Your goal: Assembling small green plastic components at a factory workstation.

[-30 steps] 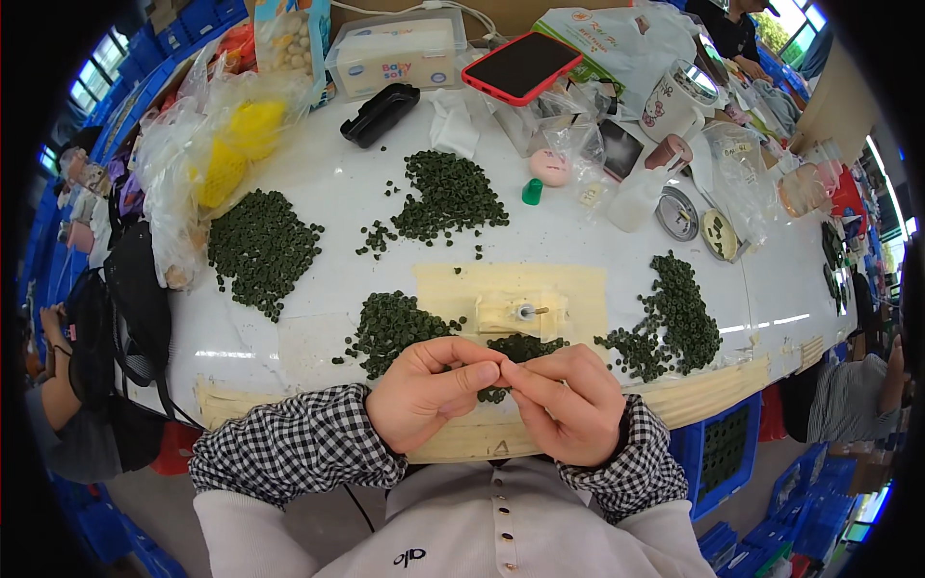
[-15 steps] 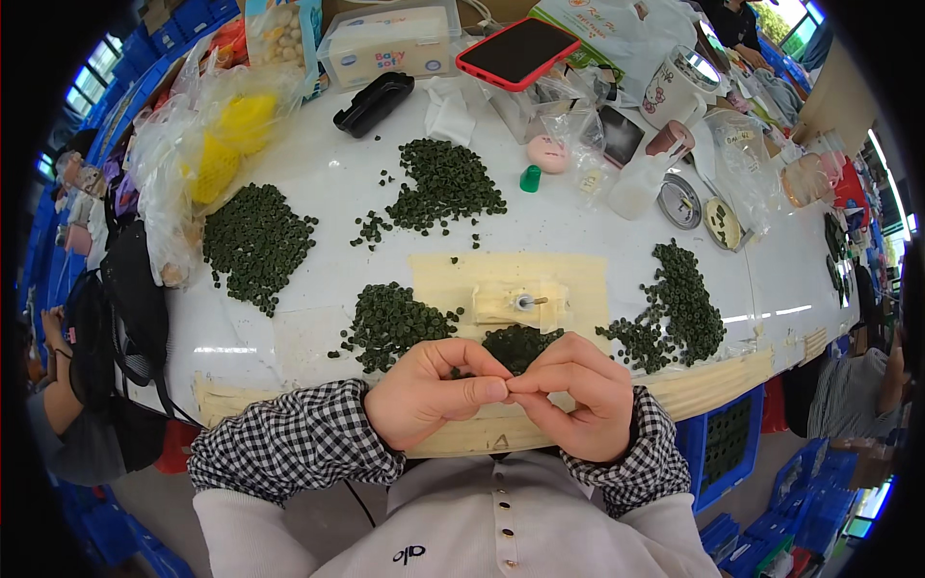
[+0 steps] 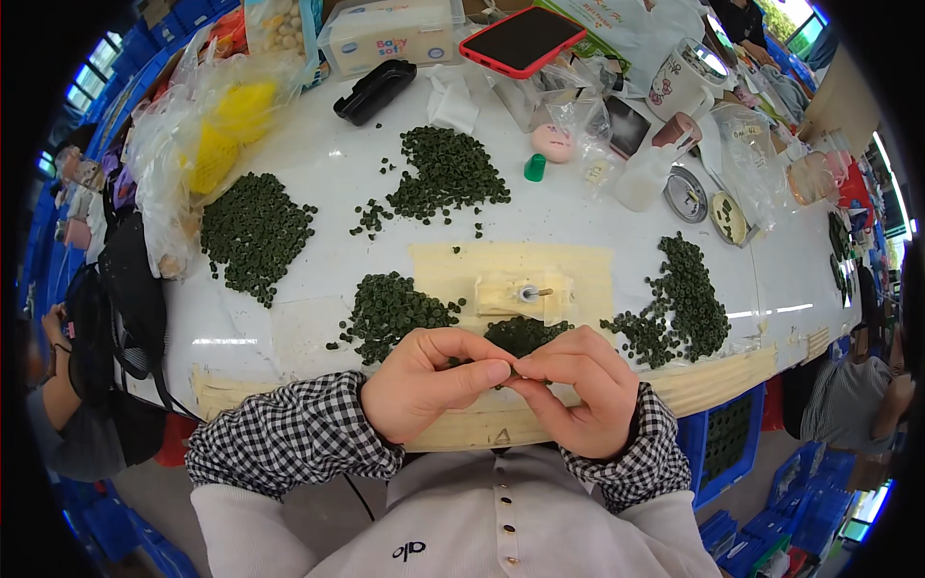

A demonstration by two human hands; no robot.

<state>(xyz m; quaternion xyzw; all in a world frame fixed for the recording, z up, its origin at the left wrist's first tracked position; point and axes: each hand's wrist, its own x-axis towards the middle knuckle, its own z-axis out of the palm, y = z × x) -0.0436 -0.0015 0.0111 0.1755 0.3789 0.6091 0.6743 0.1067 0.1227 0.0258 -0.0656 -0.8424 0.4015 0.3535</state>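
My left hand (image 3: 434,380) and my right hand (image 3: 581,387) meet fingertip to fingertip above the table's near edge. Both are closed in a pinch on a small dark green part (image 3: 513,373), mostly covered by the fingers. Another bit of dark green shows under my left index finger; what it is cannot be made out. Just beyond the fingers lies a dark green pile (image 3: 525,333), partly hidden by my right hand. Behind it a small fixture with a metal pin (image 3: 530,293) sits on a taped yellowish block. A heap of small dark green ring-like parts (image 3: 390,316) lies beside my left hand.
More heaps of these parts lie at the left (image 3: 255,236), farther back (image 3: 448,173) and at the right (image 3: 689,303). A red-cased phone (image 3: 523,40), a black case (image 3: 376,91), a mug (image 3: 679,82) and plastic bags line the back. A blue crate (image 3: 723,448) stands below the right edge.
The hands stay pinched together, with small shifts of the fingers; a bit of dark green now shows between the fingertips. The whole view has shifted slightly.
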